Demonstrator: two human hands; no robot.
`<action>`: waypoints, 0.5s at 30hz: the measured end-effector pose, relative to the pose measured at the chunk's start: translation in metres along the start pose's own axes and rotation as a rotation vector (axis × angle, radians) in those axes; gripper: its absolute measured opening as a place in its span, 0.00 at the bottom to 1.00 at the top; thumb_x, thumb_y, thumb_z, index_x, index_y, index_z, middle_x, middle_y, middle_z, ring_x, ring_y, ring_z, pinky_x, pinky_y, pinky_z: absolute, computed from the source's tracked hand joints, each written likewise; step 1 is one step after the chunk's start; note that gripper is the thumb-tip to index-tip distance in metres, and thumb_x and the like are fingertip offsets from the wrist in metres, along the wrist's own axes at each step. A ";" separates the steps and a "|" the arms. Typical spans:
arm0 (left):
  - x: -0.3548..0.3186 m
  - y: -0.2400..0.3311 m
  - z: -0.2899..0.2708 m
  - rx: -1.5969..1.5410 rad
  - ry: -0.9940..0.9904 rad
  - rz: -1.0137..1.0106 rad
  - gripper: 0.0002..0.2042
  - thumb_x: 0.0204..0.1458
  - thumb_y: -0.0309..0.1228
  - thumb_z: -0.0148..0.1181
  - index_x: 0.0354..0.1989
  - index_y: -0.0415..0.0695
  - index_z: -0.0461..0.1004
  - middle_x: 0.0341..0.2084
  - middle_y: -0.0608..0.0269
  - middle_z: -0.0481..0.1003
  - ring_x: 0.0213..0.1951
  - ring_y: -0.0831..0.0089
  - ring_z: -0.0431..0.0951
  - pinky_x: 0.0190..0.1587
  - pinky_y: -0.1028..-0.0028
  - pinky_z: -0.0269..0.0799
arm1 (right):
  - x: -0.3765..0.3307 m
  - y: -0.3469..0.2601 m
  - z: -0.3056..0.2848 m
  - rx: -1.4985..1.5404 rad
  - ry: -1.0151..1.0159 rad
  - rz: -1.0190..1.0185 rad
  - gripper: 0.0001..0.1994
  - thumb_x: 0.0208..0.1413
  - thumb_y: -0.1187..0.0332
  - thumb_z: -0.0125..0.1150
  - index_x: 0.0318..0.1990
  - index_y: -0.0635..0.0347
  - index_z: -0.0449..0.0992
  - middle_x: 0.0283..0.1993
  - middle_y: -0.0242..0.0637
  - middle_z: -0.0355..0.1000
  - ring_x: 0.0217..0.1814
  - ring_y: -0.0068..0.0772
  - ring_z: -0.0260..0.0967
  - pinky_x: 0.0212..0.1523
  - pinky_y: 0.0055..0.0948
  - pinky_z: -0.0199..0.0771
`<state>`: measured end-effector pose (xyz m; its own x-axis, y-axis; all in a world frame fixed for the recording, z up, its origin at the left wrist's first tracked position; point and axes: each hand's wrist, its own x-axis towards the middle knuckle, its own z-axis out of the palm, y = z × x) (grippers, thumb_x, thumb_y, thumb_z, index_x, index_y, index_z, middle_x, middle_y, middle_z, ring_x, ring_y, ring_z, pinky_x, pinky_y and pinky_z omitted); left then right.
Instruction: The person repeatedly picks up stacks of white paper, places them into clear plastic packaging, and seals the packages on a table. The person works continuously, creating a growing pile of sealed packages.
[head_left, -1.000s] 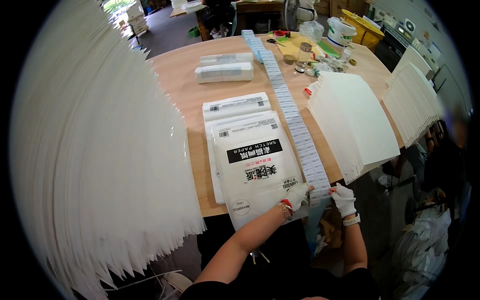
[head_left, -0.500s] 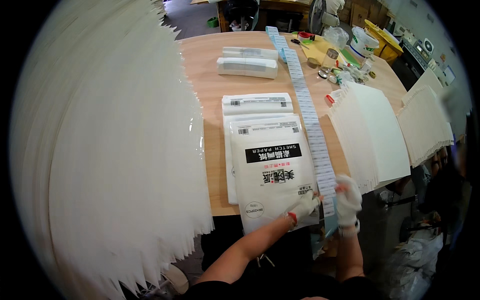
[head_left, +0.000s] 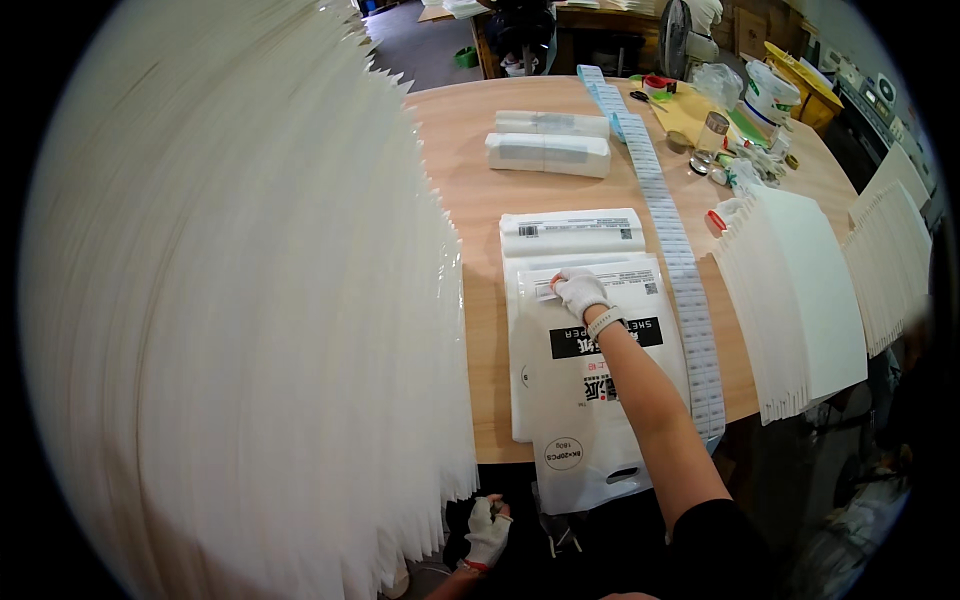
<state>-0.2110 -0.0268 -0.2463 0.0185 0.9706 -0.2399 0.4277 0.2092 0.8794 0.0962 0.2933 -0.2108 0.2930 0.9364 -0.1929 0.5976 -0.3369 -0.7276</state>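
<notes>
Since the earlier frame, the right hand (head_left: 580,292) has been moved up from the table's near edge onto the top white bag (head_left: 590,380).

Its gloved fingers are being pressed flat on the bag's upper label; the label strip (head_left: 680,270) is lying just right, bare wood (head_left: 470,180) beyond. The left hand (head_left: 488,530) is hanging curled below the edge, beside the fanned sheets (head_left: 250,300).

A flat white printed paper pack (head_left: 590,390) lies atop a stack, its lower end overhanging the table edge.
</notes>
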 end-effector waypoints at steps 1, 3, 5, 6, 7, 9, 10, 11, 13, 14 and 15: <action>0.000 -0.013 0.002 -0.003 -0.009 -0.053 0.10 0.45 0.27 0.58 0.37 0.39 0.70 0.23 0.60 0.70 0.27 0.69 0.71 0.33 0.72 0.67 | 0.001 -0.003 0.000 -0.019 -0.013 0.016 0.08 0.45 0.66 0.54 0.30 0.56 0.77 0.26 0.37 0.73 0.27 0.31 0.69 0.32 0.28 0.68; 0.003 -0.006 0.005 0.023 -0.041 -0.092 0.11 0.45 0.27 0.57 0.37 0.38 0.69 0.23 0.60 0.70 0.27 0.70 0.71 0.32 0.73 0.67 | 0.001 -0.007 -0.003 -0.060 -0.033 0.050 0.08 0.45 0.64 0.53 0.30 0.52 0.78 0.31 0.39 0.74 0.34 0.36 0.71 0.37 0.31 0.69; 0.007 0.002 0.009 -0.047 -0.066 -0.069 0.10 0.46 0.26 0.56 0.37 0.37 0.69 0.22 0.61 0.70 0.26 0.71 0.71 0.31 0.73 0.67 | 0.003 -0.006 -0.003 -0.049 -0.025 0.041 0.08 0.45 0.65 0.53 0.30 0.52 0.78 0.31 0.39 0.74 0.34 0.36 0.71 0.37 0.31 0.69; 0.009 0.004 0.011 -0.080 -0.077 -0.056 0.10 0.46 0.26 0.56 0.37 0.37 0.69 0.22 0.61 0.70 0.26 0.71 0.71 0.31 0.73 0.67 | 0.004 -0.005 -0.003 -0.042 -0.021 0.036 0.08 0.45 0.65 0.53 0.30 0.53 0.78 0.31 0.39 0.74 0.34 0.36 0.71 0.37 0.31 0.69; 0.012 0.005 0.014 -0.049 -0.089 -0.050 0.11 0.46 0.26 0.56 0.38 0.36 0.68 0.22 0.61 0.70 0.26 0.72 0.70 0.30 0.73 0.67 | 0.005 -0.005 -0.004 -0.048 -0.023 0.032 0.08 0.45 0.65 0.53 0.30 0.53 0.78 0.31 0.40 0.74 0.34 0.37 0.71 0.37 0.31 0.69; 0.014 0.008 0.016 -0.103 -0.121 -0.098 0.12 0.46 0.27 0.56 0.39 0.36 0.68 0.24 0.60 0.70 0.27 0.72 0.71 0.30 0.73 0.67 | 0.007 -0.004 -0.004 -0.059 -0.028 0.025 0.08 0.45 0.66 0.53 0.30 0.54 0.78 0.31 0.40 0.74 0.34 0.37 0.71 0.37 0.31 0.69; 0.015 0.009 0.017 -0.130 -0.138 -0.121 0.13 0.46 0.27 0.56 0.39 0.35 0.67 0.25 0.60 0.70 0.28 0.72 0.71 0.31 0.73 0.68 | 0.007 -0.003 -0.004 -0.066 -0.023 0.011 0.08 0.45 0.66 0.53 0.30 0.54 0.77 0.32 0.40 0.74 0.34 0.37 0.71 0.37 0.31 0.69; 0.016 0.011 0.019 -0.112 -0.136 -0.122 0.14 0.46 0.28 0.57 0.40 0.35 0.67 0.26 0.59 0.71 0.29 0.71 0.72 0.31 0.72 0.68 | 0.007 -0.004 -0.004 -0.072 -0.020 -0.006 0.08 0.45 0.66 0.53 0.31 0.55 0.77 0.32 0.41 0.74 0.34 0.37 0.71 0.37 0.32 0.69; 0.016 0.015 0.024 -0.075 -0.134 -0.124 0.17 0.46 0.30 0.59 0.42 0.34 0.66 0.29 0.57 0.71 0.31 0.71 0.72 0.33 0.71 0.69 | 0.005 -0.004 -0.003 -0.099 -0.009 -0.029 0.08 0.45 0.66 0.53 0.31 0.55 0.77 0.31 0.41 0.74 0.34 0.38 0.71 0.38 0.32 0.69; 0.016 0.015 0.028 -0.125 -0.158 -0.167 0.18 0.46 0.31 0.59 0.44 0.34 0.65 0.30 0.56 0.71 0.32 0.71 0.72 0.34 0.71 0.69 | 0.004 -0.007 -0.002 -0.119 -0.004 -0.035 0.08 0.46 0.66 0.53 0.32 0.55 0.77 0.31 0.42 0.74 0.34 0.39 0.71 0.38 0.32 0.69; 0.015 0.015 0.033 -0.174 -0.183 -0.209 0.20 0.46 0.32 0.60 0.45 0.34 0.65 0.32 0.55 0.72 0.33 0.70 0.73 0.35 0.72 0.69 | 0.001 -0.009 -0.001 -0.139 0.002 -0.041 0.09 0.46 0.66 0.54 0.32 0.55 0.77 0.31 0.42 0.74 0.34 0.39 0.70 0.38 0.33 0.68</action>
<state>-0.1747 -0.0131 -0.2507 0.1153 0.8702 -0.4789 0.2789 0.4344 0.8565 0.0914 0.2978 -0.2040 0.2674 0.9496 -0.1636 0.7068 -0.3087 -0.6365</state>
